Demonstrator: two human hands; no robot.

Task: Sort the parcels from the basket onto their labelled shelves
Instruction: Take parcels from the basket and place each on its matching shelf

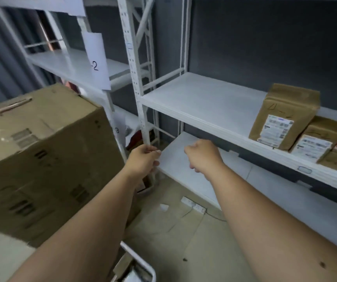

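My left hand grips the white upright post of the shelving unit, fingers curled round it near the lower shelf's corner. My right hand hovers over the lower white shelf, fingers curled downward and holding nothing. Several brown kraft parcels with white shipping labels sit on the middle shelf at the right: one upright pouch and flatter ones beside it. The white rim of the basket shows at the bottom centre, with parcels dimly seen inside.
A large cardboard box stands at the left, close to my left arm. A paper sign marked "2" hangs on the left shelving unit. A white power strip and cable lie on the cardboard-covered floor.
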